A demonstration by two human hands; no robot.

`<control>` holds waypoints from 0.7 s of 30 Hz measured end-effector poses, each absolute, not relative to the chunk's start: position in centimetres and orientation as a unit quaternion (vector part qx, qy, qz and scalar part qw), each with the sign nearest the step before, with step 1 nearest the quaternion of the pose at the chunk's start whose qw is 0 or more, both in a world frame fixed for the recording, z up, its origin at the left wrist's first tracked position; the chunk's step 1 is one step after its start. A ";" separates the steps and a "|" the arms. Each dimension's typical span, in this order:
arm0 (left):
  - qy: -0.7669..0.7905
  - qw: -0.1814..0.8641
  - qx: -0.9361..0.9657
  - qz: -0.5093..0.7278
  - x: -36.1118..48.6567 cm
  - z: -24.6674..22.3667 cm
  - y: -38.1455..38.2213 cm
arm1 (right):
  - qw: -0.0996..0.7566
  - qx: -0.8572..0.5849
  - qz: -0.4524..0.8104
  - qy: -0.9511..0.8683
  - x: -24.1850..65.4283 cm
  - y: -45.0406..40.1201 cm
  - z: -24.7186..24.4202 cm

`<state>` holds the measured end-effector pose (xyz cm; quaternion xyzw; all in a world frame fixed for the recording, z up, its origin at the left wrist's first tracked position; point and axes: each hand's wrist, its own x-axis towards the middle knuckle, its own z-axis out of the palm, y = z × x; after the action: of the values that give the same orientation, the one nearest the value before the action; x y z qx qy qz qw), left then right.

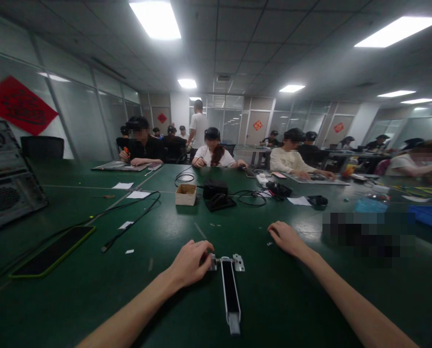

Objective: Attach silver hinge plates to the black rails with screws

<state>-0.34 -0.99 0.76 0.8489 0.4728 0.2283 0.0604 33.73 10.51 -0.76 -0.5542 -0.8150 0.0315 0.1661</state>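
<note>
In front of me on the green table lies a metal hinge bracket (230, 290), with a long black strip in a pale frame and a holed plate at each end of its crosspiece. My left hand (192, 263) is closed at the left plate, thumb and fingers pinching it; a ring shows on one finger. The right plate (239, 262) is uncovered. Farther right, my right hand (286, 238) rests low over the table with its fingers bent together. Whatever its fingertips hold, if anything, is hidden. Small metal bits (269, 243) lie just below those fingertips.
A green-edged black phone-like slab (54, 252) and a black cable (128, 227) lie to the left. Beyond are a small open box (186, 195), a black device (216, 189) and paper slips. A computer case (8, 179) stands far left, a blue bin (429, 217) right. Co-workers sit opposite.
</note>
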 end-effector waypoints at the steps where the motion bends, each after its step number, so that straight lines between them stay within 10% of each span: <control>1: 0.472 0.058 0.848 0.234 -0.4 0.6 -1.0 | 0.181 -0.545 0.026 -0.818 33.3 10.1 -0.5; 7: 0.440 0.087 0.853 0.266 -0.1 0.4 -1.3 | 0.338 -0.328 -0.003 -0.882 27.1 4.8 1.3; 21: 0.402 0.145 0.855 0.293 1.5 0.5 -2.3 | 0.358 -0.143 0.035 -0.922 21.7 0.0 0.3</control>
<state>1.45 -2.26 0.54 0.8551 0.4023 0.2929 0.1454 21.71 0.00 0.27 -0.1434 -0.9221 0.0351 0.3578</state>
